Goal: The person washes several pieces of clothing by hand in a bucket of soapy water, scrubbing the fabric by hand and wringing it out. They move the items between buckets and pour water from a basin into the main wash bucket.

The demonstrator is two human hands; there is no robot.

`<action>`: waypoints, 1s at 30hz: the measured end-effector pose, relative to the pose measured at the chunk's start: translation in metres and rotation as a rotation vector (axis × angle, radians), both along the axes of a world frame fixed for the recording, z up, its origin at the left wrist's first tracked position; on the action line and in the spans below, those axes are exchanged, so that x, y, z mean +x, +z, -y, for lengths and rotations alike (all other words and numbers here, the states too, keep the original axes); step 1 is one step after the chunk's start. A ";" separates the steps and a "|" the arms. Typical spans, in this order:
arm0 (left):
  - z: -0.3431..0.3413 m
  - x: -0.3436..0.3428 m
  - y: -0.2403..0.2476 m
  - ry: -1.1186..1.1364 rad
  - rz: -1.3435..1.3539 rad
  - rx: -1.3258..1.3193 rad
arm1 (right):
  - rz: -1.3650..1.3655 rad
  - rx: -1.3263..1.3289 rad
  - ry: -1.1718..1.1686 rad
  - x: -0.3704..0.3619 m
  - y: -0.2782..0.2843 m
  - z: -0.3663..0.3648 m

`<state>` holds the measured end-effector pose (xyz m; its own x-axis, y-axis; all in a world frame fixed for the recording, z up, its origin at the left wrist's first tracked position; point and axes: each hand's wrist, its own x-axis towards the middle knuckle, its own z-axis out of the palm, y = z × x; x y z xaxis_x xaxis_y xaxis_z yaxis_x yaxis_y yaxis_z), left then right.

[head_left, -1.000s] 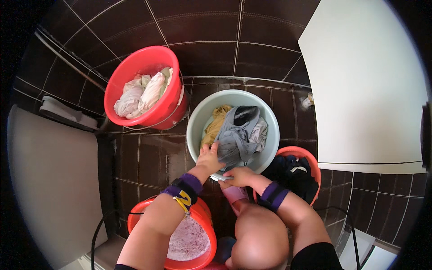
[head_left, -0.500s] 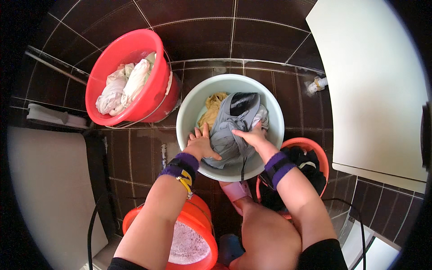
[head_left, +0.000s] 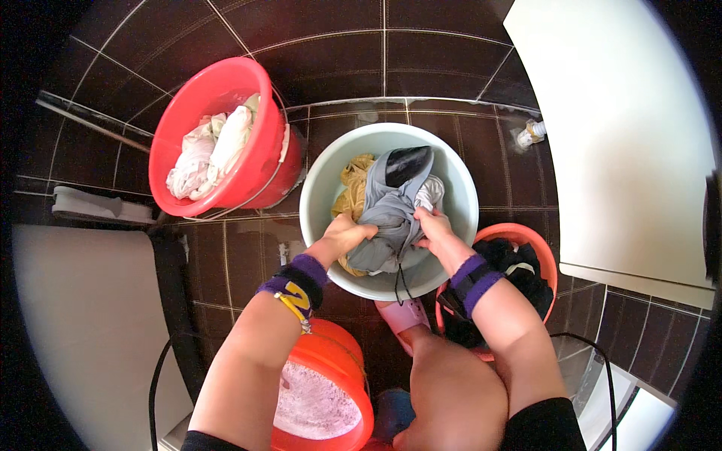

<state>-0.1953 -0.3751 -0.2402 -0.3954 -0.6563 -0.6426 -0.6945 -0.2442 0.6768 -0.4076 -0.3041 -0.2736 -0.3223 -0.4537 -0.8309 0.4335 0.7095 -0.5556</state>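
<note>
Garment [head_left: 391, 218] bunched between left hand [head_left: 347, 233], right hand [head_left: 436, 228]; both gripping.

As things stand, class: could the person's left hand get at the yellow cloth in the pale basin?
Probably yes: the left hand grips the grey garment right beside the yellow cloth, whose top lies uncovered in the pale basin.

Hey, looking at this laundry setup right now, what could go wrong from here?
Three risks, as judgements:
1. A dark drawstring hangs off the grey garment that the left hand and right hand grip; it may snag.
2. The orange bucket of foamy water sits right by the left forearm and could be knocked over.
3. The pale basin is crowded, so water might slosh onto the dark tiled floor.
</note>
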 end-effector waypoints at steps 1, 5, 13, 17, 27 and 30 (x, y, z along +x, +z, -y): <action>0.000 0.004 0.014 0.004 -0.010 -0.005 | 0.039 -0.008 -0.032 0.003 0.014 -0.002; -0.012 0.011 0.084 0.067 -0.035 -0.001 | 0.175 -0.080 0.029 0.006 0.055 -0.012; -0.089 0.061 0.244 0.315 -0.231 -0.041 | 0.210 -0.214 0.342 0.038 0.206 -0.040; -0.149 0.074 0.323 0.462 -0.430 -0.089 | 0.298 -0.306 0.524 0.049 0.299 -0.057; -0.304 0.164 0.484 0.581 -0.547 -0.386 | 0.312 -0.586 0.824 0.147 0.479 -0.154; -0.344 0.179 0.514 0.604 -0.549 -0.415 | 0.375 -0.600 0.885 0.163 0.506 -0.184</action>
